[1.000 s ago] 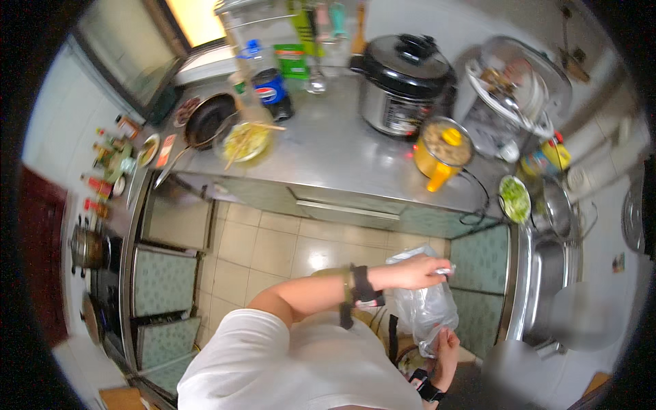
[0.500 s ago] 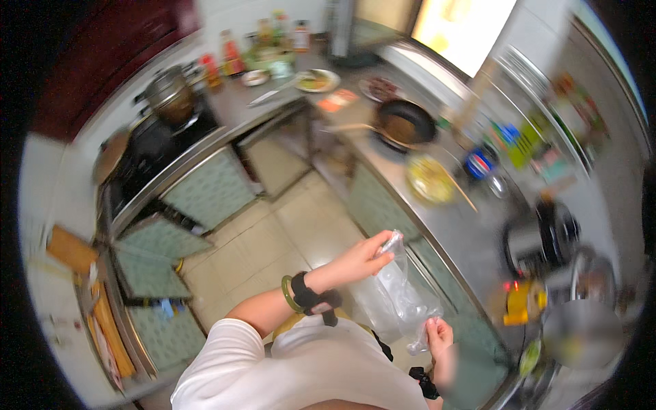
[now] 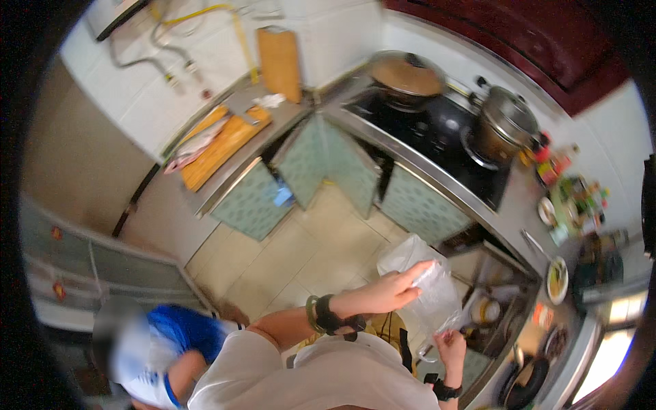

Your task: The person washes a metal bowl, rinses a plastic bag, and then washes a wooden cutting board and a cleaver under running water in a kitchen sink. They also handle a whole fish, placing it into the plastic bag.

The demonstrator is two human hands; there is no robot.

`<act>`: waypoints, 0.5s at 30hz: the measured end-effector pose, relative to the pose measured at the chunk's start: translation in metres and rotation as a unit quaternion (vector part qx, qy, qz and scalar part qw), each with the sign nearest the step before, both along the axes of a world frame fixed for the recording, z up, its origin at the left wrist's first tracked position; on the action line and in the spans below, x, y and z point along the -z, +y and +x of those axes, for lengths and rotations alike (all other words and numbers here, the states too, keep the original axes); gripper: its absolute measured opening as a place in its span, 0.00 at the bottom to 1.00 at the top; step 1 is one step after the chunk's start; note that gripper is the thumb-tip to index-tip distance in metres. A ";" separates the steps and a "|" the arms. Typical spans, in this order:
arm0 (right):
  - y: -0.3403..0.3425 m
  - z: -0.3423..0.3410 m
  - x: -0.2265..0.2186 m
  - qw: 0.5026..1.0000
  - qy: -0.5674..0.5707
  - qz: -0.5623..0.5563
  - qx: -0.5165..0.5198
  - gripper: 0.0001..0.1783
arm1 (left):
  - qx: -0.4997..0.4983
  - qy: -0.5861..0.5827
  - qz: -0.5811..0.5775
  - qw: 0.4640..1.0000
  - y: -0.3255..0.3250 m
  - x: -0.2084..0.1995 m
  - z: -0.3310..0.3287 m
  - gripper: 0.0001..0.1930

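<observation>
One brown-lidded pan and one lidded pot on black stove; one wooden board upright against white tiles.

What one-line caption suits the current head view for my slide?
Left hand and right hand hold a clear plastic bag above the tiled floor, a lidded pot on the stove beyond.

Watching from far away, I can't read any words or numbers here. The bottles are too small and blurry for me. I can't read the orange packet, or the blue marks on the other person's shirt.
</observation>
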State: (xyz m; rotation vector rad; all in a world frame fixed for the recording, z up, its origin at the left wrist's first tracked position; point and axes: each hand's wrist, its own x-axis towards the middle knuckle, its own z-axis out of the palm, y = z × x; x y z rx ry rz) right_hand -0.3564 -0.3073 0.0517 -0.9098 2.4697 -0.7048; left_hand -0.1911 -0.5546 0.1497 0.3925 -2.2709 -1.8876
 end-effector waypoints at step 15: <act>-0.295 -0.019 -0.036 0.930 -0.027 -0.116 -0.349 0.18 | -0.512 -0.049 0.022 0.857 -0.117 -0.055 0.111 0.34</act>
